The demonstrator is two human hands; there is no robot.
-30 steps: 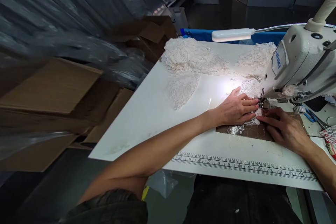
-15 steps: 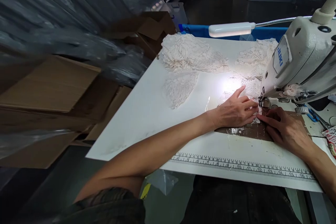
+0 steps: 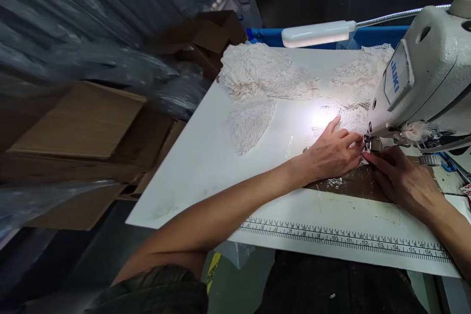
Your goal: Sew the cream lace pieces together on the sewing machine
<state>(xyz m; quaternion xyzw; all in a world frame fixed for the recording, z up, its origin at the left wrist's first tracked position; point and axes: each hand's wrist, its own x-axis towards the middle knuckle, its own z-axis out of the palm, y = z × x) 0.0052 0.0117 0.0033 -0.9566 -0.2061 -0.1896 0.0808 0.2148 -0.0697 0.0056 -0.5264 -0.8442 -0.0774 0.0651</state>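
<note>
White lace fabric (image 3: 355,120) lies under the head of a JUKI sewing machine (image 3: 423,73), beside the presser foot (image 3: 367,141). My left hand (image 3: 336,152) holds the lace down just left of the foot, its thumb pointing away and its other fingers bent together on the cloth. At the lace's near edge, my right hand (image 3: 406,179) is closed, thumb and index finger meeting the cloth close to my left fingertips. The lace between the fingertips is mostly hidden. Under both hands runs a brown, shiny plate or tape (image 3: 344,184).
A pile of white lace (image 3: 265,73) lies at the table's far left. A lamp (image 3: 316,34) hangs over the back edge. A printed ruler (image 3: 346,240) follows the front edge. Blue-handled scissors (image 3: 447,162) lie right of the machine. Cardboard boxes (image 3: 81,122) stand left of the table.
The view has shifted slightly, so the machine appears larger and farther right. Both hands keep nearly the same places at the presser foot. Little of the lace remains visible between the fingertips.
</note>
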